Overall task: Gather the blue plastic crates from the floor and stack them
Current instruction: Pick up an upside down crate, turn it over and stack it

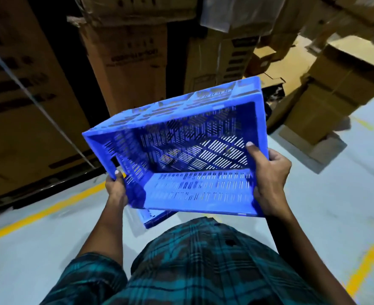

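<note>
I hold a blue slotted plastic crate (pixel 181 150) in the air in front of my chest, tilted so its open side faces me. My left hand (pixel 116 190) grips its lower left corner by the end wall. My right hand (pixel 269 179) clasps the right end wall, thumb inside the crate. Below the held crate, a corner of a second blue crate (pixel 154 217) shows on the floor, mostly hidden.
Tall stacked cardboard boxes (pixel 129 58) stand ahead and to the left. More brown cartons (pixel 327 93) are piled at the right. The grey floor (pixel 327 205) carries yellow painted lines (pixel 49 208). A strap (pixel 38 106) runs diagonally across the left boxes.
</note>
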